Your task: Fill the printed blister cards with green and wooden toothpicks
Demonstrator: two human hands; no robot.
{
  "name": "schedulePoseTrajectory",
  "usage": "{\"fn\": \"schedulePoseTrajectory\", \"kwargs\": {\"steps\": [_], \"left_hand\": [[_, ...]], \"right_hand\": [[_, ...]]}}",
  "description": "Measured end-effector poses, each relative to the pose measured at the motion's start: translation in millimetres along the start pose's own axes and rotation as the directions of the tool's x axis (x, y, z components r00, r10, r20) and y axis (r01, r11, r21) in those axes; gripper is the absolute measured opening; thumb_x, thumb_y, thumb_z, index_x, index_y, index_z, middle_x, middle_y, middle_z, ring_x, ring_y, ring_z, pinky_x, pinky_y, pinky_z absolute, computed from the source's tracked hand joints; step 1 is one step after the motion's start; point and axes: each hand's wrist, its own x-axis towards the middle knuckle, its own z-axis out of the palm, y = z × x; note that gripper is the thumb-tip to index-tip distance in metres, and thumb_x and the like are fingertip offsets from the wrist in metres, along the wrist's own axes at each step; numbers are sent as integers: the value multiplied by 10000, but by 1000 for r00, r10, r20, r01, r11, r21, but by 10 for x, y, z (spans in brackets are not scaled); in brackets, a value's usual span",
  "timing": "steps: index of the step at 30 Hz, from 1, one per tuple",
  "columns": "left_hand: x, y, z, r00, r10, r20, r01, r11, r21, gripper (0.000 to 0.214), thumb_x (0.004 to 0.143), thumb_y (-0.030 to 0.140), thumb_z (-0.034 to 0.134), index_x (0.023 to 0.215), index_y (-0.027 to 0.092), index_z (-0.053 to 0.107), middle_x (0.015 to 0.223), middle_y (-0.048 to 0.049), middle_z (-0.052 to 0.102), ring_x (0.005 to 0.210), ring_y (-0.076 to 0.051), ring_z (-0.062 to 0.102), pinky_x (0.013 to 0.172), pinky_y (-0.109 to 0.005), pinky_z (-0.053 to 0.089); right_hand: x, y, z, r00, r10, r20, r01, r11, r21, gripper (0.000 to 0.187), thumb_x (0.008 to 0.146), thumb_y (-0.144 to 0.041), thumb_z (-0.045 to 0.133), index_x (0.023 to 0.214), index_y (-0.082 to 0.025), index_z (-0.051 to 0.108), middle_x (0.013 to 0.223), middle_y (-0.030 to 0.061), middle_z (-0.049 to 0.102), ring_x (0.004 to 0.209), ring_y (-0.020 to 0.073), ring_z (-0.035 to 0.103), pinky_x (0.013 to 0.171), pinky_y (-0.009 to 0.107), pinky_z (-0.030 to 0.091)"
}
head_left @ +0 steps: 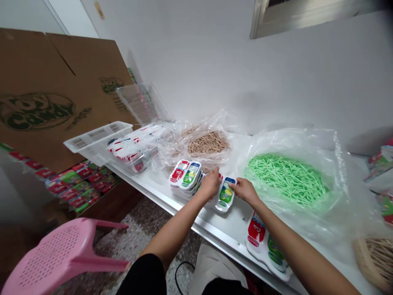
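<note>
A white, bottle-shaped candy pack (226,194) with red and green labels is held between my hands, low above the white table. My right hand (245,189) pinches its right edge between thumb and fingers. On the other side, my left hand (210,183) grips the pack, its fingers curled and hiding most of the red label. Just left of that hand stands a stack of similar packs (185,175). Another red-and-green pack (256,233) lies near the table's front edge, partly covered by my right forearm.
Plastic bags of green sticks (288,178) and brown sticks (208,143) lie behind my hands. A white plastic basket (98,135) and bagged packs (135,143) sit left. A large cardboard box (61,94) and a pink stool (58,258) are beyond; a stick-filled bowl (362,262) is right.
</note>
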Motion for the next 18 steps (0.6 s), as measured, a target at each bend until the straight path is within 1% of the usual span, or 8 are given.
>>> {"fn": "schedulePoseTrajectory", "kwargs": {"steps": [3,6,9,11,13,15,17,18], "left_hand": [[3,-20,48,1000,10,5,-10,998,57,481,839,176,518,1301,164,384,1157,-167,564,1048,-285,563,838,-366,428],[3,-31,60,1000,27,0,-27,996,87,415,835,165,525,1242,164,448,1178,-158,548,1083,-280,529,884,-378,406],[-8,-26,6,999,38,-21,-36,995,95,342,840,174,520,1181,150,499,1205,-158,535,1101,-281,508,918,-386,383],[-56,24,-56,998,45,-53,-40,995,91,338,862,189,489,1196,138,483,1237,-166,513,1140,-282,477,947,-391,357],[-164,139,-86,995,65,-80,-59,996,74,325,907,229,417,1217,141,457,1228,-155,519,1138,-261,478,942,-367,357],[-330,321,-28,992,107,-71,-104,994,42,306,944,312,339,1177,168,476,1120,-115,581,1034,-225,543,862,-319,399],[-518,535,136,986,165,-10,-165,986,-1,302,919,421,381,1055,199,534,980,-72,633,886,-212,601,748,-295,426],[-604,638,248,983,179,52,-177,983,-38,341,882,481,430,1029,194,542,955,-78,643,860,-234,612,714,-309,427]], "right_hand": [[18,6,43,1000,16,6,-15,992,-123,236,757,-353,620,604,-188,550,523,8,609,567,153,572,517,228,324],[15,16,85,1000,19,18,-15,979,-204,232,766,-370,620,632,-185,579,605,32,642,618,166,579,523,234,297],[-12,-4,97,1000,5,21,0,971,-240,260,790,-409,592,678,-176,612,684,59,669,664,181,593,536,240,301],[-50,-42,37,1000,-15,9,16,970,-242,304,801,-453,572,735,-164,635,721,82,682,703,199,607,554,247,320],[-110,-86,-112,999,-40,-19,35,973,-228,354,821,-486,537,858,-152,650,735,89,689,732,212,621,583,253,347],[-194,-119,-345,996,-64,-61,51,978,-204,382,858,-488,475,971,-160,634,714,67,691,722,203,629,612,256,369],[-305,-125,-614,991,-76,-109,55,982,-182,367,893,-472,406,981,-188,622,681,30,686,683,182,630,622,252,381],[-370,-116,-741,988,-79,-132,55,983,-176,353,900,-461,390,967,-200,618,670,14,684,660,172,627,618,249,383]]}}
